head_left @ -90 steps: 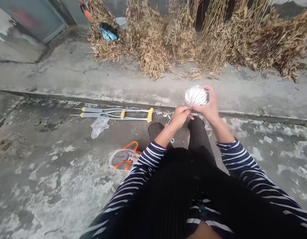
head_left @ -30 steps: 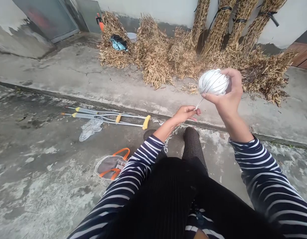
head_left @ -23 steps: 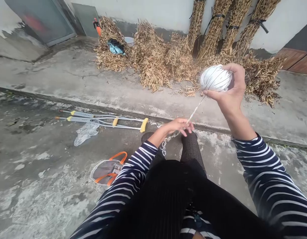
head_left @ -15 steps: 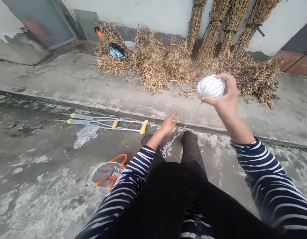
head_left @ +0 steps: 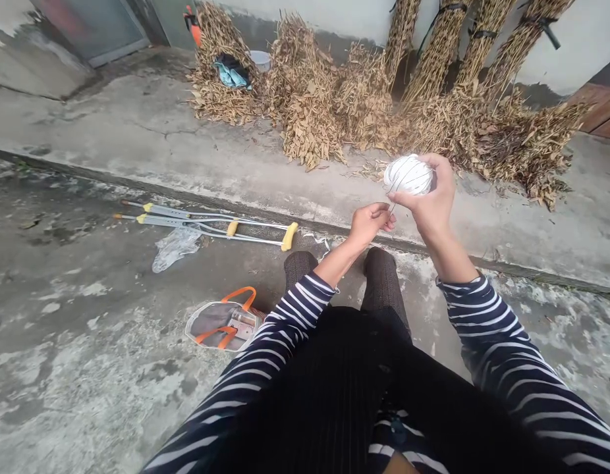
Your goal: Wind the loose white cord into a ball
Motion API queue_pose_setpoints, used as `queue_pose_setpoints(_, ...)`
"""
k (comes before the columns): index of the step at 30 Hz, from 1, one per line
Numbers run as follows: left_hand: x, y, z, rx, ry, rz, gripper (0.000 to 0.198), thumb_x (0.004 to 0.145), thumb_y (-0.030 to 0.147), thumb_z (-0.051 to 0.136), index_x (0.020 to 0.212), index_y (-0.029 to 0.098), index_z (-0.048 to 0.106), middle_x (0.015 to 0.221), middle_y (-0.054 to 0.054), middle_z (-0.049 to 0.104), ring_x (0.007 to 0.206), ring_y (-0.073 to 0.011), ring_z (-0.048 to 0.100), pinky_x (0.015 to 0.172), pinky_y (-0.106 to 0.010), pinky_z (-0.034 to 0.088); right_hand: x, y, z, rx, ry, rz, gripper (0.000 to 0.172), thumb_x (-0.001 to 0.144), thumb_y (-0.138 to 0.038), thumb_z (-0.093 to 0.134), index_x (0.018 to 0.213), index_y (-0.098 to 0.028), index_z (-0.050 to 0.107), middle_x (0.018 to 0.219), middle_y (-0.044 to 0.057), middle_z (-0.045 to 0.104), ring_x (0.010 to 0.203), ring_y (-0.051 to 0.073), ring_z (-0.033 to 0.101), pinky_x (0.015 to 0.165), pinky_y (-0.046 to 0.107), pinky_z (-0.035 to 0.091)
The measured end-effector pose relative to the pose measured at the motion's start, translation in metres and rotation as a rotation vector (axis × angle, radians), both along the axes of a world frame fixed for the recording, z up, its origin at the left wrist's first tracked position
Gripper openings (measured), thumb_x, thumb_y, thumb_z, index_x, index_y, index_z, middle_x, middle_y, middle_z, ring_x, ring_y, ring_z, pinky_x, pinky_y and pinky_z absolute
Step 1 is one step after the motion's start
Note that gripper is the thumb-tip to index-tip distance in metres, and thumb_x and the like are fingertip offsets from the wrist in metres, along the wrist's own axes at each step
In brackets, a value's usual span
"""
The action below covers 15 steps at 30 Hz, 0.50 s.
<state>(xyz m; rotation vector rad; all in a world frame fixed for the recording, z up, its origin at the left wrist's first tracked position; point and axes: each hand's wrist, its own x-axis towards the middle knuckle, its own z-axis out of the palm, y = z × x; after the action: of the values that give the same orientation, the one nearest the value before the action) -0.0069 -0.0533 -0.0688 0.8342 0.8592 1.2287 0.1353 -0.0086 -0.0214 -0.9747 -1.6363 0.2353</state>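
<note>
My right hand [head_left: 437, 203] grips a ball of white yarn [head_left: 408, 174] from its right side, thumb below and fingers above. Thin dark lines cross the ball's surface. Just under the ball, a thin strand [head_left: 392, 209] hangs down to my left hand [head_left: 368, 225], whose fingers are pinched together on it. Both hands are held out in front of me, close together. A loose length of white yarn [head_left: 319, 238] lies on the ground beside my left leg, partly hidden by the arm.
A pair of crutches [head_left: 216, 226] lies at the left near a crumpled clear plastic bag [head_left: 175, 249]. Closer in is a bag with orange handles [head_left: 224, 324]. A low concrete step edge [head_left: 87, 176] crosses ahead, with dried plant stalks [head_left: 309, 105] along the wall.
My left hand has moved right and up, from open below the ball to pinching the strand. My right hand has shifted slightly left with the ball of yarn. The view has tilted a little downward.
</note>
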Motion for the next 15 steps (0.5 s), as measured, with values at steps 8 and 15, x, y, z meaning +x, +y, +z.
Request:
queue_pose_setpoints(8, -0.022, -0.016, -0.043, -0.128, 0.099, -0.101, 0.003, 0.09, 0.008, 0.067, 0.087, 0.009, 0.067, 0.068, -0.001, 0.071, 0.054, -0.0088, 0.065, 0.063, -0.024, 0.057, -0.006, -0.012, 0.019, 0.115, 0.01, -0.064, 0.071, 0.057, -0.054, 0.095, 0.113, -0.025, 0.062, 0.117, 0.007, 0.059, 0.114, 0.031, 0.056, 0.11, 0.061, 0.046)
queue_pose_setpoints(15, -0.032, -0.022, -0.054, 0.01, 0.134, -0.048, 0.033, 0.086, 0.024, 0.078, 0.117, 0.014, 0.072, 0.117, -0.012, 0.076, 0.092, -0.0184, 0.074, 0.063, -0.023, 0.061, 0.001, -0.011, 0.026, 0.069, 0.021, 0.004, 0.07, 0.061, -0.057, 0.092, 0.115, -0.028, 0.059, 0.119, 0.007, 0.058, 0.115, 0.032, 0.055, 0.11, 0.06, 0.045)
